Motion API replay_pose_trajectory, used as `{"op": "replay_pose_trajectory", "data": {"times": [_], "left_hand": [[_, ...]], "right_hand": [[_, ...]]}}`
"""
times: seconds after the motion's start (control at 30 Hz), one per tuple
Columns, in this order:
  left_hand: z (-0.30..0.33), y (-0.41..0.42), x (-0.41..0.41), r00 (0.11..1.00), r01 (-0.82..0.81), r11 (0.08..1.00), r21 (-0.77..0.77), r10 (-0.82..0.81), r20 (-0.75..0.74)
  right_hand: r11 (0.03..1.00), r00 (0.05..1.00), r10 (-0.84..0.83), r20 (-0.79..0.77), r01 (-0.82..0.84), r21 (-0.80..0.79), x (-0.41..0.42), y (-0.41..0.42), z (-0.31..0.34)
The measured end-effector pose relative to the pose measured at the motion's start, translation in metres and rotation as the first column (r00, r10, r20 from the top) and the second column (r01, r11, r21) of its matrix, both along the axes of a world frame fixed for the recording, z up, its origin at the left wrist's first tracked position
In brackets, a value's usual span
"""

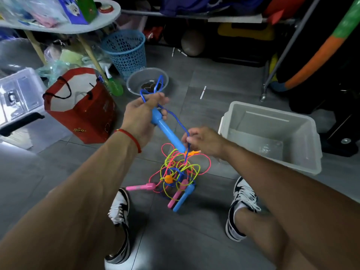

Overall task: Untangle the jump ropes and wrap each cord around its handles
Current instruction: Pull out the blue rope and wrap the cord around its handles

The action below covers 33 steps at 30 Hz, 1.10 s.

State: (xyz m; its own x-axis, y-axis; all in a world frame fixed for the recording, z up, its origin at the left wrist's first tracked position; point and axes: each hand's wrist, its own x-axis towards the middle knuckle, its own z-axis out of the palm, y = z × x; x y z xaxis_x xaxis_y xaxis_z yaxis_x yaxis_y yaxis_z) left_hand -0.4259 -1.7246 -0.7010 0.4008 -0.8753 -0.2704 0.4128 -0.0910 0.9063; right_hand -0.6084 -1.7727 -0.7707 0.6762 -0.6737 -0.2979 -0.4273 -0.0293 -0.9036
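My left hand (pixel 143 114) grips the top of a light blue handle (pixel 168 131) that slants down to the right, with loops of blue cord (pixel 155 85) sticking up above the fingers. My right hand (pixel 202 142) pinches the blue cord beside the handle's lower end. Below them on the floor lies a tangle of pink, yellow-green and blue cords (pixel 180 172) with an orange ball (pixel 168 179) in it. Two pink handles (pixel 140 187) (pixel 176 197) and a second blue handle (pixel 184 197) lie in the tangle. An orange handle tip (pixel 192 152) shows under my right hand.
An empty grey plastic bin (pixel 272 137) stands on the right. A red bag (pixel 83 108), a clear round bowl (pixel 134 78) and a blue mesh basket (pixel 124 49) stand at the back left. My two shoes (pixel 119 211) (pixel 242 207) flank the tangle on the grey tile floor.
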Motion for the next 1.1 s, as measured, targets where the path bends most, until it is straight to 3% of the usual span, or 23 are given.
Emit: {"op": "replay_pose_trajectory", "data": {"times": [0.07, 0.17, 0.23, 0.27, 0.37, 0.47, 0.6, 0.73, 0.83, 0.93, 1.0, 1.1], "left_hand": [[-0.011, 0.0, 0.0, 0.992, 0.047, 0.988, 0.148, -0.063, 0.106], [-0.026, 0.011, -0.018, 0.875, 0.327, 0.837, 0.439, -0.444, 0.195], [-0.036, 0.014, -0.029, 0.797, 0.416, 0.755, 0.506, -0.571, 0.197], [-0.04, 0.012, -0.033, 0.785, 0.404, 0.763, 0.505, -0.572, 0.237], [-0.041, 0.005, -0.033, 0.73, 0.262, 0.842, 0.472, -0.493, 0.474], [-0.036, 0.003, -0.033, 0.776, 0.163, 0.908, 0.385, -0.36, 0.518], [-0.032, 0.002, -0.034, 0.869, 0.06, 0.94, 0.336, -0.215, 0.446], [-0.022, 0.0, -0.032, 0.955, 0.004, 0.964, 0.267, -0.083, 0.284], [-0.011, 0.003, -0.025, 0.97, 0.016, 0.986, 0.164, -0.055, 0.236], [-0.003, 0.005, -0.007, 0.989, 0.05, 0.994, 0.097, -0.063, 0.134], [0.0, 0.005, 0.003, 0.998, 0.057, 0.997, 0.044, -0.058, 0.027], [0.006, 0.005, 0.012, 0.994, 0.007, 1.0, 0.011, -0.008, 0.11]], "right_hand": [[0.988, 0.986, -0.141, 0.09, 0.134, 0.074, 0.007, -0.006, 0.009], [0.956, 0.941, -0.288, 0.178, 0.293, 0.002, 0.02, -0.012, 0.027], [0.925, 0.897, -0.368, 0.244, 0.379, 0.001, 0.024, -0.014, 0.037], [0.906, 0.874, -0.408, 0.265, 0.423, 0.001, 0.025, -0.016, 0.039], [0.885, 0.85, -0.463, 0.251, 0.462, 0.066, 0.025, -0.019, 0.04], [0.911, 0.888, -0.403, 0.22, 0.366, 0.191, 0.026, -0.018, 0.036], [0.966, 0.949, -0.251, 0.19, 0.233, 0.109, 0.025, -0.005, 0.021], [0.992, 0.986, -0.088, 0.143, 0.099, -0.078, 0.025, -0.005, -0.006], [0.955, 0.988, 0.11, -0.11, -0.135, -0.263, 0.013, -0.007, -0.018], [0.908, 0.972, 0.055, -0.229, -0.144, -0.393, 0.002, -0.01, -0.026], [0.916, 0.973, 0.026, -0.23, -0.116, -0.384, 0.002, -0.014, -0.023], [0.924, 0.975, -0.001, -0.22, -0.084, -0.373, 0.008, -0.016, -0.011]]}}
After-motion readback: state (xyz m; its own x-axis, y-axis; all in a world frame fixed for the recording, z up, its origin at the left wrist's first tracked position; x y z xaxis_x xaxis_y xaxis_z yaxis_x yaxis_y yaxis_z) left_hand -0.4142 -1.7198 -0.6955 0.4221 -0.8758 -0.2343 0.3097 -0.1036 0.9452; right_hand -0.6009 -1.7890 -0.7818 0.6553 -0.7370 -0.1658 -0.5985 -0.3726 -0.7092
